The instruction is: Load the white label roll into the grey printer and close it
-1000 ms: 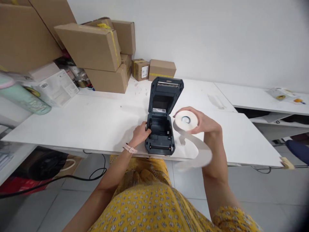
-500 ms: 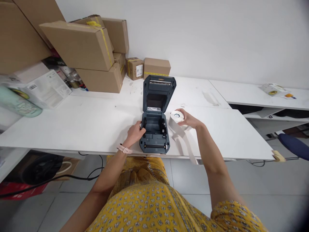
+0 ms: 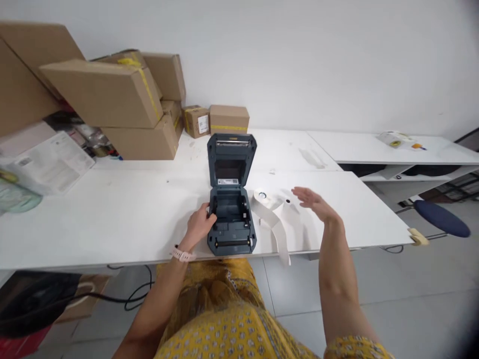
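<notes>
White roll, loose left of spread, empty R hand, may unspool as tail overhangs; L hand grips printer.

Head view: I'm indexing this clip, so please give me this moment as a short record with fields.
left hand: grips the label printer's left side
right hand: open, empty, raised over the table, right of the paper roll
label printer: lid open, no roll inside
paper roll: lies on table beside printer, strip trailing over the front edge
background: cardboard boxes stacked back left
</notes>
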`<action>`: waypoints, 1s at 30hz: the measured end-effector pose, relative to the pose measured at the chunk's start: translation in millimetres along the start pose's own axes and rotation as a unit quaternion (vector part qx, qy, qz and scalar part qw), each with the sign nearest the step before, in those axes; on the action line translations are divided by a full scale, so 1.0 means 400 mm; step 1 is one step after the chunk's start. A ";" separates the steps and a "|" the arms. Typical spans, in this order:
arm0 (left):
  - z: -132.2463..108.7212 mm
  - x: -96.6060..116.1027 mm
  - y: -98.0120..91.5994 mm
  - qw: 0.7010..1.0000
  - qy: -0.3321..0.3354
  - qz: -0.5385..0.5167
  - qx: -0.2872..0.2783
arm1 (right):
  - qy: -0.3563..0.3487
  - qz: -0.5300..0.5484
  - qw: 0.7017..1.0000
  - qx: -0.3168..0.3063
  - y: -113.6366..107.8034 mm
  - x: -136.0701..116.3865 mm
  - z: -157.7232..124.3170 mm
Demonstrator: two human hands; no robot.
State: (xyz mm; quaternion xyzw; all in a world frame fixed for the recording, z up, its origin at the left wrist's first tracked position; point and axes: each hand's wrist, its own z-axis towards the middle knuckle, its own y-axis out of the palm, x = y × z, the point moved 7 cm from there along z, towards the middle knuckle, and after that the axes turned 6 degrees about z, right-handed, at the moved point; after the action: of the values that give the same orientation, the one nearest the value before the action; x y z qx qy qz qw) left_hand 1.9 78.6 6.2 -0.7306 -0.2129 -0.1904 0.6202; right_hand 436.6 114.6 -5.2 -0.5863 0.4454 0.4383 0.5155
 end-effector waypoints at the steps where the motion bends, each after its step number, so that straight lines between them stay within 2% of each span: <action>1: 0.001 -0.001 0.001 1.000 0.000 -0.001 -0.001 | 0.020 0.004 1.000 -0.002 0.006 0.028 -0.007; 5: 0.005 0.001 0.001 1.000 0.012 -0.001 0.010 | 0.039 0.021 0.999 -0.016 0.076 0.080 -0.005; 7: 0.006 -0.002 0.004 1.000 0.011 -0.003 0.012 | 0.037 0.023 0.999 -0.016 0.095 0.075 0.004; 9: 0.006 -0.005 0.008 1.000 0.005 -0.007 0.011 | 0.025 0.022 0.999 -0.003 0.082 0.045 0.007; 11: 0.006 -0.008 0.010 1.000 0.002 -0.008 0.011 | -0.004 0.018 0.999 0.033 0.037 -0.015 -0.007; 14: 0.005 -0.009 0.008 1.000 0.002 -0.005 0.014 | -0.084 -0.012 0.993 0.078 -0.033 -0.163 -0.074; 16: 0.003 -0.008 0.005 1.000 0.005 -0.004 0.015 | -0.155 -0.041 0.985 0.066 -0.046 -0.281 -0.140; 18: 0.001 -0.007 0.004 1.000 0.013 -0.008 0.016 | -0.236 -0.064 0.969 0.025 -0.028 -0.393 -0.207; 20: -0.001 -0.008 0.004 1.000 0.017 -0.015 0.016 | -0.326 -0.056 0.941 -0.066 0.026 -0.483 -0.265; 22: -0.001 -0.010 0.007 1.000 0.016 -0.021 0.013 | -0.378 -0.020 0.902 -0.206 0.113 -0.536 -0.302; 24: 0.001 -0.013 0.009 0.999 0.015 -0.028 0.011 | -0.349 0.001 0.874 -0.339 0.225 -0.547 -0.304; 26: 0.002 -0.015 0.010 0.999 0.015 -0.033 0.012 | -0.268 -0.037 0.867 -0.418 0.354 -0.520 -0.269; 27: 0.002 -0.016 0.010 0.999 0.016 -0.036 0.012 | -0.231 -0.085 0.864 -0.439 0.420 -0.495 -0.244; 30: -0.002 -0.023 0.015 0.998 0.013 -0.053 0.013 | -0.218 -0.179 0.889 -0.361 0.565 -0.432 -0.141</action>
State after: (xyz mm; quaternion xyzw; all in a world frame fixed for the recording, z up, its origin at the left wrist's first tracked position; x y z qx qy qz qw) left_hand -2.5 76.4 -3.8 -0.7076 -0.2453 -0.2296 0.6216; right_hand 181.7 54.3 119.4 -0.6917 0.0206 0.5856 0.4221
